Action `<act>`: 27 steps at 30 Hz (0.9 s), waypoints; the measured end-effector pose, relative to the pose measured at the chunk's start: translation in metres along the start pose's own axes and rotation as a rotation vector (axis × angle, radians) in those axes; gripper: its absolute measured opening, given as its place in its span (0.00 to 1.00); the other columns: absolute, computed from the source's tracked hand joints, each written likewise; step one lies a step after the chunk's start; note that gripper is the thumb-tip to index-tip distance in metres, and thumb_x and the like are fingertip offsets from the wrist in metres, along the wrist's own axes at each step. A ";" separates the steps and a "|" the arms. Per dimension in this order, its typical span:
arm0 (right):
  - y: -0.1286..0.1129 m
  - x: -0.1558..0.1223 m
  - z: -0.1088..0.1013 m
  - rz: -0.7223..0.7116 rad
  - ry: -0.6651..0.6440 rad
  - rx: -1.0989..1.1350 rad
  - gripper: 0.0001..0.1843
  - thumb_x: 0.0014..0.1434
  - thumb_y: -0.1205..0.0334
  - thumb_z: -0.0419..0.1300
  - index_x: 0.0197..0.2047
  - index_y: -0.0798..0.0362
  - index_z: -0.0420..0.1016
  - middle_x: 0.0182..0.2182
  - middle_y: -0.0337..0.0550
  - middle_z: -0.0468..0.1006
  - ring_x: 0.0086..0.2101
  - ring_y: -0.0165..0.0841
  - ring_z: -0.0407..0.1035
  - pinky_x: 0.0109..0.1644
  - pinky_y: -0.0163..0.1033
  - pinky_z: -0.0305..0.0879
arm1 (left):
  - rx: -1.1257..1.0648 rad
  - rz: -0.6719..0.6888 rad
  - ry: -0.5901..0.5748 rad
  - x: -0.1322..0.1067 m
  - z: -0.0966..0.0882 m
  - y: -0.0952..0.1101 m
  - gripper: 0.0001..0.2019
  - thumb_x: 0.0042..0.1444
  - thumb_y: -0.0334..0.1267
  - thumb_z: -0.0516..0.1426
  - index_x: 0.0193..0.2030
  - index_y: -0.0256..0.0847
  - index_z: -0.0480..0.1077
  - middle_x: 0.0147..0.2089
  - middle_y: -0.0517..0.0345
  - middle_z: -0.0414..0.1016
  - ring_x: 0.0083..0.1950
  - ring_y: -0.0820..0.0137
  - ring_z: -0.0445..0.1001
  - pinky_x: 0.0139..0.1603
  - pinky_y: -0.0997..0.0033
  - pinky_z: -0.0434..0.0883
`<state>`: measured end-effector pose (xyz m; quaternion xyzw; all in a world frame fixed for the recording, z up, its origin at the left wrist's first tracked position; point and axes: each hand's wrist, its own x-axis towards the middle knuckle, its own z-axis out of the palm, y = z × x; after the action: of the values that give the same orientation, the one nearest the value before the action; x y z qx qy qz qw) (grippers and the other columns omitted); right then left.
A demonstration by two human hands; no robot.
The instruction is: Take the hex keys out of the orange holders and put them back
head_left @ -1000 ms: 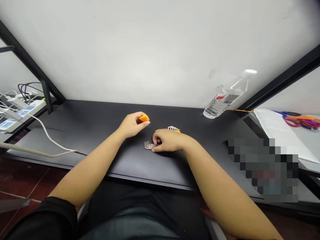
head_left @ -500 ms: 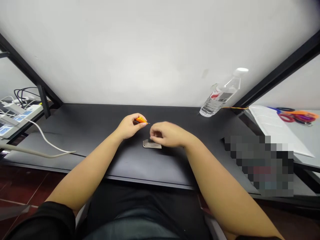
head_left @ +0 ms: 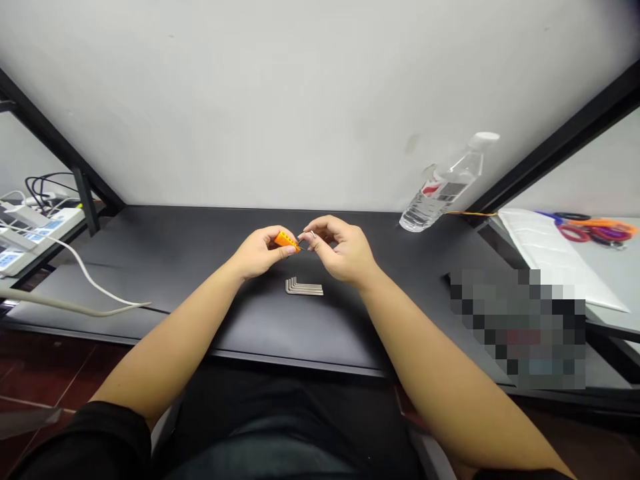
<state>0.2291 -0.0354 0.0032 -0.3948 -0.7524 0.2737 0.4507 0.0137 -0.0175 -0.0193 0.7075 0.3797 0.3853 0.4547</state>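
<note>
Pinched in my left hand (head_left: 257,255) is an orange hex key holder (head_left: 284,239) with a row of small holes; a thin metal key sticks out of its right end. Close by on the right, my right hand (head_left: 343,250) has a small L-shaped hex key (head_left: 313,235) between thumb and fingers, near the holder's end. Whether that key touches the holder I cannot tell. Below both hands, several silver hex keys (head_left: 305,289) lie nested side by side on the black table (head_left: 165,253).
A water bottle (head_left: 440,190) stands at the back right by the wall. White cables (head_left: 95,283) and a power strip (head_left: 45,240) are at the left. On the right are a white padded envelope (head_left: 555,260), scissors (head_left: 595,230) and a blurred-out dark object (head_left: 520,327).
My right hand has lifted from beside the nested hex keys up to the orange holder, and a small hex key now shows in its fingers. My left hand has barely moved.
</note>
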 end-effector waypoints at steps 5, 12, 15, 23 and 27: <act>-0.002 -0.001 0.004 0.002 0.005 0.002 0.12 0.64 0.50 0.61 0.42 0.49 0.75 0.36 0.43 0.83 0.32 0.35 0.75 0.39 0.41 0.73 | -0.028 0.013 0.022 0.000 0.001 0.000 0.18 0.53 0.52 0.66 0.39 0.38 0.75 0.41 0.52 0.79 0.42 0.66 0.76 0.47 0.64 0.73; -0.004 0.000 0.004 -0.035 0.099 -0.111 0.11 0.63 0.51 0.61 0.41 0.49 0.78 0.36 0.43 0.83 0.31 0.35 0.74 0.39 0.42 0.72 | 0.008 -0.028 0.087 0.001 -0.001 -0.004 0.20 0.53 0.54 0.66 0.42 0.39 0.75 0.41 0.51 0.80 0.43 0.65 0.77 0.46 0.65 0.74; -0.002 0.001 0.004 -0.017 0.114 -0.121 0.12 0.65 0.52 0.59 0.38 0.50 0.79 0.34 0.43 0.83 0.30 0.35 0.74 0.38 0.41 0.71 | 0.034 -0.017 0.091 0.001 -0.001 -0.004 0.18 0.54 0.53 0.65 0.42 0.40 0.76 0.43 0.52 0.80 0.43 0.65 0.78 0.47 0.64 0.74; 0.000 0.004 -0.001 0.051 0.014 -0.168 0.13 0.63 0.52 0.60 0.37 0.50 0.82 0.33 0.42 0.83 0.30 0.35 0.74 0.37 0.41 0.69 | 0.248 -0.016 0.176 0.002 -0.002 -0.006 0.16 0.53 0.52 0.64 0.41 0.41 0.77 0.42 0.53 0.81 0.43 0.63 0.78 0.48 0.63 0.74; 0.004 0.005 -0.006 0.031 -0.023 -0.215 0.12 0.63 0.53 0.60 0.37 0.50 0.83 0.34 0.43 0.84 0.32 0.36 0.74 0.38 0.41 0.68 | 0.268 -0.019 0.136 0.001 -0.003 -0.005 0.16 0.54 0.51 0.64 0.41 0.41 0.77 0.42 0.53 0.82 0.43 0.63 0.78 0.47 0.63 0.74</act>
<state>0.2343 -0.0287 0.0050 -0.4492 -0.7764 0.2031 0.3927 0.0105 -0.0137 -0.0226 0.7305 0.4643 0.3741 0.3329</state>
